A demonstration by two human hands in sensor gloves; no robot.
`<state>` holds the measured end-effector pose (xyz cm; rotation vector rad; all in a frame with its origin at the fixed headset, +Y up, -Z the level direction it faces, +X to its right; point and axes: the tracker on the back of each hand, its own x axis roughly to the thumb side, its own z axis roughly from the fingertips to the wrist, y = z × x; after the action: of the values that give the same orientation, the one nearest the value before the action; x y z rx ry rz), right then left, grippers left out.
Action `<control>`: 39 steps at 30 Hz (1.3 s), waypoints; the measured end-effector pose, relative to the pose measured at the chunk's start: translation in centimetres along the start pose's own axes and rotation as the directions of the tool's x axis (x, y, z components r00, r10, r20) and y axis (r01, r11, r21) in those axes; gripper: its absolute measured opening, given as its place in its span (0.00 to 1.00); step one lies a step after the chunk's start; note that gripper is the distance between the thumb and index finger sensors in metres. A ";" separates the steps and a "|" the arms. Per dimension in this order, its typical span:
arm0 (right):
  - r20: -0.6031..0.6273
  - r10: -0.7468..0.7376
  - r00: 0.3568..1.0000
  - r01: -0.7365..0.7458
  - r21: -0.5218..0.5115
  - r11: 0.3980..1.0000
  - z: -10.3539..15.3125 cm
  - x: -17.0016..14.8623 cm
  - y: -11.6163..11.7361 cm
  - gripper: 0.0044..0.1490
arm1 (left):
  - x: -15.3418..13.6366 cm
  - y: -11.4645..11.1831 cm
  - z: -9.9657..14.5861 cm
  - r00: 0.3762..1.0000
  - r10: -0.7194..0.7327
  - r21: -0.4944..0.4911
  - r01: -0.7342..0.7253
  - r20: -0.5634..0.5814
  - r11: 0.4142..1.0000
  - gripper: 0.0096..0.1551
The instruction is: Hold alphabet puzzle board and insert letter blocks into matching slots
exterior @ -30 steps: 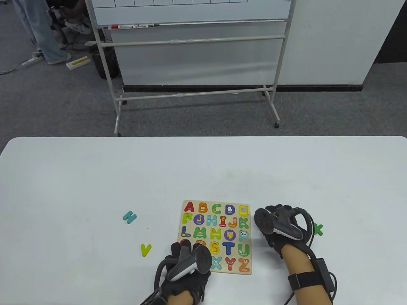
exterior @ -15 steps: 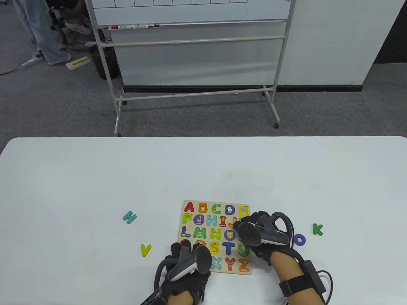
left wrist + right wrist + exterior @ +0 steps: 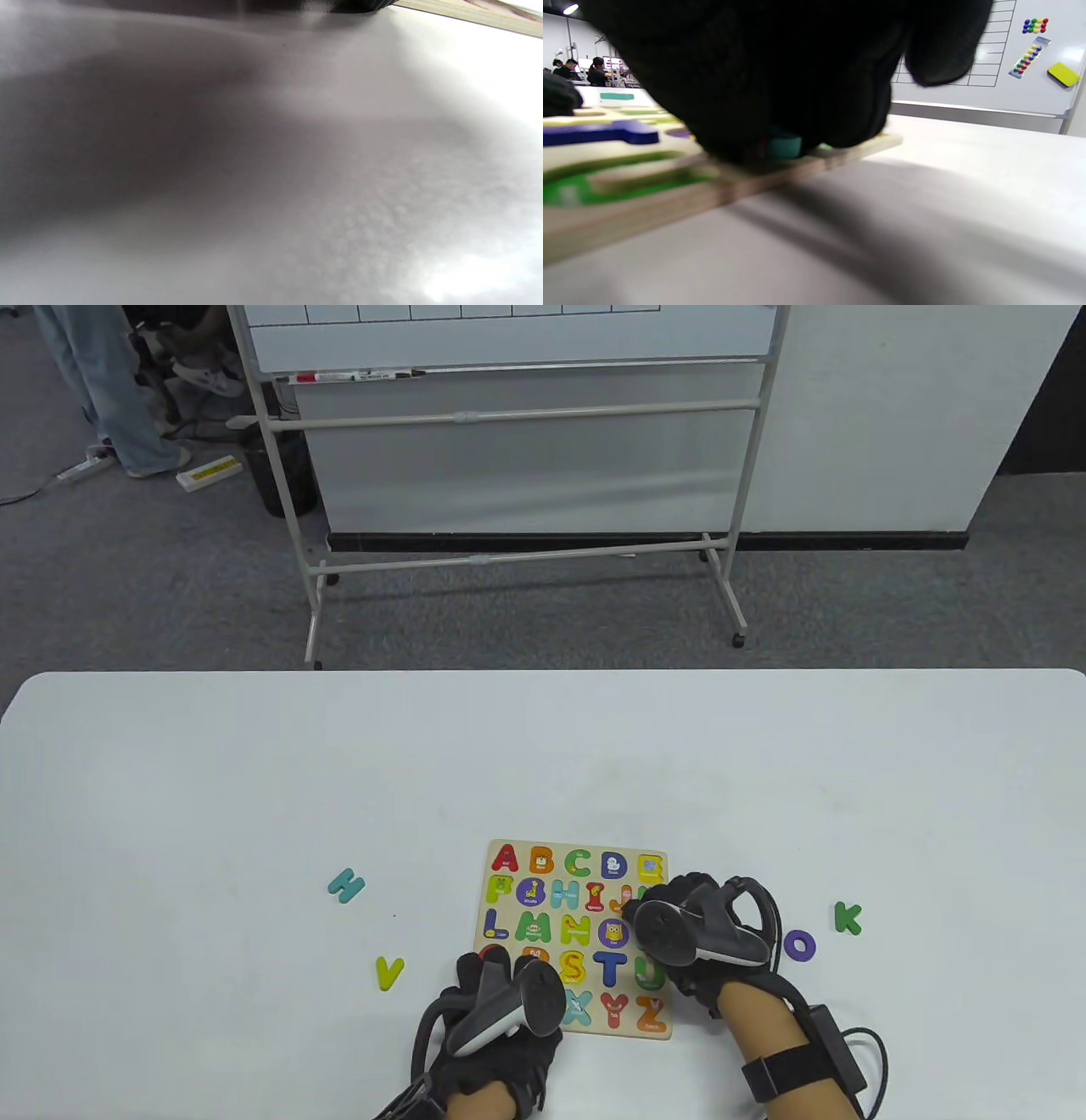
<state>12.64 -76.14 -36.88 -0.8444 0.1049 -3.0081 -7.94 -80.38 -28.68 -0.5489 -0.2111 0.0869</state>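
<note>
Table view first: your left hand (image 3: 501,1001) rests on the near left corner of the puzzle board (image 3: 577,937), so keep it pressing there; whether its fingers are spread I cannot tell. Your right hand (image 3: 696,937) covers the board's right edge. Loose letters H (image 3: 345,885), V (image 3: 389,972), O (image 3: 799,945) and K (image 3: 847,917) lie well apart. Left wrist view shows only blurred table (image 3: 271,190). Right wrist view: your fingers (image 3: 780,84) are curled down onto a teal block (image 3: 784,147) on the board; press it level, not tilted.
</note>
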 end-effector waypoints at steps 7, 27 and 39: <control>-0.001 0.020 1.000 -0.020 -0.005 1.000 0.0 0.1 -0.1 0.29 | 0.0 0.0 0.0 1.000 -0.001 0.001 0.001 0.001 1.000 0.48; -0.184 -0.174 0.967 0.195 0.102 0.976 0.0 -0.5 0.0 0.28 | -0.1 0.0 0.0 1.000 0.006 -0.004 -0.006 0.006 1.000 0.48; -0.217 -0.179 0.960 0.212 0.143 0.967 0.2 -1.0 -0.7 0.34 | -0.1 0.0 0.0 1.000 0.009 -0.008 -0.009 0.007 1.000 0.48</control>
<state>13.62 -75.38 -37.15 -0.5627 -0.2386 -3.2218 -8.05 -80.44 -28.70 -0.5572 -0.2156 0.0963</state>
